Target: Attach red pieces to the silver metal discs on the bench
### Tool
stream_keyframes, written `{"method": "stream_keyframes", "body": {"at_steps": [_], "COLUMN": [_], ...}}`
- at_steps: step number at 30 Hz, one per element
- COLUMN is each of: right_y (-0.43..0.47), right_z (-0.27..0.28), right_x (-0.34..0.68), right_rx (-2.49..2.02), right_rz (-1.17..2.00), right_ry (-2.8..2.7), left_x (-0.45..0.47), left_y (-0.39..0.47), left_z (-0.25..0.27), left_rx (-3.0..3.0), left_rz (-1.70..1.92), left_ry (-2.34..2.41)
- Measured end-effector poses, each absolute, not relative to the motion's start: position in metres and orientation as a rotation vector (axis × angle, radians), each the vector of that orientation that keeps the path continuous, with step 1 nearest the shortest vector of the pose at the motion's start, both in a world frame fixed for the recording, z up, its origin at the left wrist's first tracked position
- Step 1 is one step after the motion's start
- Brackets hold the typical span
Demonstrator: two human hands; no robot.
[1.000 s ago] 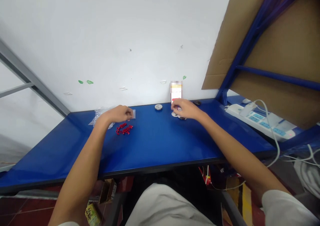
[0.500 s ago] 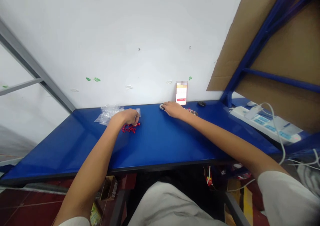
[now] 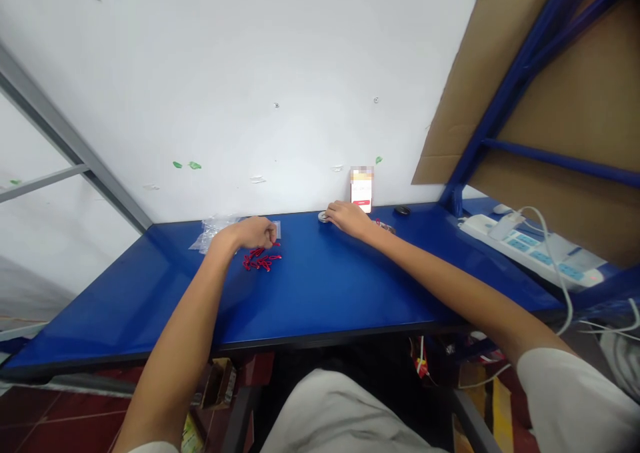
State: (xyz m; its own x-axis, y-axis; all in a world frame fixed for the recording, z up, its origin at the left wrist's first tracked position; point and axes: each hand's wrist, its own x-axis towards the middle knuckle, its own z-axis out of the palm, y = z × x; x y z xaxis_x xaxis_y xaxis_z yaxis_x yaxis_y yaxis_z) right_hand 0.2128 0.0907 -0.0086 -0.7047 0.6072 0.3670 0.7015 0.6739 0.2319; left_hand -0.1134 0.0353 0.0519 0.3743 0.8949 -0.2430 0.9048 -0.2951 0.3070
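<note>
Because the red cords (image 3: 259, 263) lie tangled on the bench (image 3: 320, 299) at 11 o'clock, any tug could drag neighbours along; the left hand (image 3: 256, 233) has its fingers bunched nearly together just above, whether holding the red end beside them I cannot tell. At 12, the right hand (image 3: 349, 218) bends its fingers over a disc (image 3: 322, 218), grip unclear; a stray knock could topple the upright phone (image 3: 362, 196) towards 12:30. Counted: several cords, too overlapped to number; one disc; at least one half-hidden metal piece (image 3: 388, 228); one black puck (image 3: 402, 210) at 1; one phone.
</note>
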Motion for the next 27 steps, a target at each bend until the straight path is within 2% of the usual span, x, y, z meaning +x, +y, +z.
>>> {"method": "stream_keyframes", "body": {"at_steps": [5, 14, 20, 27], "right_y": [0.064, 0.039, 0.051, 0.042], "right_z": [-0.001, -0.021, -0.031, -0.025], "right_x": [0.224, 0.235, 0.238, 0.233], "right_rx": [-0.993, -1.043, -0.97, -0.903], "right_rz": [-0.465, -0.063, 0.506, 0.627], "right_ry": [-2.446, -2.378, -2.143, -2.11], "left_x": [-0.106, -0.045, -0.037, -0.039], "left_y": [0.031, 0.022, 0.026, 0.032], "left_z": [0.058, 0.026, 0.012, 0.004], "left_rx": [2.32, 1.911, 1.774, 1.701], "left_rz": [0.365, 0.837, 0.803, 0.888], "left_ry": [1.294, 0.784, 0.904, 0.898]}}
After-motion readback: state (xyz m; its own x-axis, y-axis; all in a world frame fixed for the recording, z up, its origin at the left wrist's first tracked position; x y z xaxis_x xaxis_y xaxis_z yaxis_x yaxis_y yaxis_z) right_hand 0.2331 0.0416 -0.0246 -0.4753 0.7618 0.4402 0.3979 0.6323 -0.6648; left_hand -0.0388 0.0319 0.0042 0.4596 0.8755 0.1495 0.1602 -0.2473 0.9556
